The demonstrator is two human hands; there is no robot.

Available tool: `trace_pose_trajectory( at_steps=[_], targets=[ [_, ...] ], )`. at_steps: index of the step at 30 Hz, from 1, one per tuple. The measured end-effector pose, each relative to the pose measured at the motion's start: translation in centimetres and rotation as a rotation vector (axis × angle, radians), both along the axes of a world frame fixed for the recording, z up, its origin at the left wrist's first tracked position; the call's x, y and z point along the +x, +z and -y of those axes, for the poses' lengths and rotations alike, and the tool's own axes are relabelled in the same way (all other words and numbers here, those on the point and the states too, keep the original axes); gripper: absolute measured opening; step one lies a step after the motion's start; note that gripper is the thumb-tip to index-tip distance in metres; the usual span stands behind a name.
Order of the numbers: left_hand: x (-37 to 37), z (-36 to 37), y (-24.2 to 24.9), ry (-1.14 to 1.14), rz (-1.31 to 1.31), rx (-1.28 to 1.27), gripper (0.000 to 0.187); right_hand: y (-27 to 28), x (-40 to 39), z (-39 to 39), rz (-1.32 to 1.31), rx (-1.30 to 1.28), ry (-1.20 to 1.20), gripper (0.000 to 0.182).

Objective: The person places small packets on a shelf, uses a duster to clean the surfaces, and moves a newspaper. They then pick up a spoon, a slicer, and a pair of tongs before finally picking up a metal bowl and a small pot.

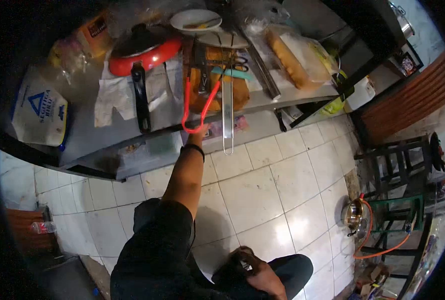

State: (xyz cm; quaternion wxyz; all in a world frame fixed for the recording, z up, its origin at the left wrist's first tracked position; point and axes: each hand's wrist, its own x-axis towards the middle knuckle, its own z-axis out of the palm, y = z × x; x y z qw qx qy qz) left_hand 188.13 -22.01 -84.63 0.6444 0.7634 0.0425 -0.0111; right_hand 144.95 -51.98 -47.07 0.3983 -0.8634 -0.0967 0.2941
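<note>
My left hand (202, 131) reaches forward below the edge of the table, with a dark band on the wrist. It is at the lower shelf beside a pink packet (241, 123), and its fingers are hidden. Just above it, red-handled tongs (186, 102) and a strainer with a long metal handle (227, 115) stick out over the table edge. My right hand (267, 280) is low near my knee, its fingers curled around something dark with a pale patch that I cannot make out.
On the table (90, 145) are a red lidded pan (155, 57), a white plate (177, 21), a blue-and-white flour bag (40, 112) and a plastic box (302, 60). To the right, a metal pot (353, 215) and an orange hose (382, 254) are near dark stools (395, 160).
</note>
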Motion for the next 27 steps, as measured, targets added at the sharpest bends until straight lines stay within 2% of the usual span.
trace_pose_trajectory(
  at_steps=[1,2,3,5,7,9,10,11,12,13,14,15,17,18,20,21,23,24,25,26,27],
  targets=[
    [-0.8,1.0,2.5,0.001,-0.062,0.040,0.019,0.4,-0.7,-0.2,-0.209,-0.019,-0.073,0.046],
    [-2.0,2.1,7.0,-0.011,-0.151,0.071,0.022,-1.2,-1.8,1.0,-0.240,-0.072,-0.035,0.044],
    [0.3,2.8,-1.6,-0.005,0.034,0.284,0.024,-0.6,-1.7,0.5,-0.246,-0.063,-0.035,0.044],
    [-5.4,5.1,11.1,0.069,-0.187,-0.603,0.024,1.0,0.1,-0.4,-0.102,-0.061,-0.010,0.045],
    [-3.4,6.1,2.0,-0.112,-0.264,-0.421,0.022,2.8,1.0,-0.3,-0.069,-0.040,0.009,0.047],
    [-7.3,3.9,0.5,-0.160,-0.259,-0.368,0.022,6.4,2.6,-0.4,0.055,-0.035,0.111,0.051],
    [-9.2,7.2,0.1,-0.055,0.119,0.248,0.019,8.3,3.5,-0.4,-0.174,-0.118,0.104,0.053],
    [-12.2,3.6,1.1,-0.237,-0.428,-0.500,0.023,10.2,3.9,-0.1,-0.160,-0.100,0.107,0.053],
    [-16.5,5.2,11.4,-0.277,-0.438,-0.200,0.023,12.1,4.3,0.3,-0.108,-0.050,0.115,0.054],
    [-18.7,5.6,14.0,-0.356,-0.585,-0.898,0.017,13.9,4.6,0.7,-0.061,-0.002,0.112,0.055],
    [-21.1,5.3,14.1,-0.533,-0.563,-0.652,0.023,15.7,4.5,1.3,0.035,-0.015,0.128,0.055],
    [-25.3,8.4,28.3,-0.376,-0.590,0.103,0.026,18.0,5.0,1.7,0.049,-0.005,0.114,0.055],
    [-29.2,7.7,28.9,-0.382,-0.823,-0.142,0.026,22.9,5.4,2.6,0.093,-0.080,0.143,0.055],
    [-30.6,8.1,34.2,-0.395,-0.833,-0.126,0.026,23.9,5.6,3.4,0.103,-0.045,0.130,0.054],
    [-34.9,9.9,48.4,-0.345,-0.898,-0.332,0.035,27.2,6.6,4.0,0.160,0.045,0.094,0.051],
    [-35.6,11.3,53.8,-0.358,-0.894,-0.326,0.035,30.5,7.7,3.9,0.040,0.029,0.083,0.050],
    [-36.5,13.6,63.1,-0.350,-0.908,-0.338,0.020,36.1,8.7,3.7,0.177,0.057,0.040,0.049],
    [-36.7,14.7,67.7,-0.366,-0.884,-0.418,0.021,38.6,9.0,3.4,0.249,0.037,0.025,0.050],
    [-36.8,15.3,68.8,-0.375,-0.888,-0.409,0.021,41.1,9.3,3.0,0.362,0.068,0.022,0.051],
    [-36.5,15.8,68.8,-0.502,-0.852,-0.656,0.028,43.3,9.7,2.4,0.479,0.100,0.017,0.052],
    [-35.9,16.3,69.5,-0.630,-0.803,-0.898,0.037,45.8,10.2,1.7,0.488,0.104,0.001,0.052]
  ],
)
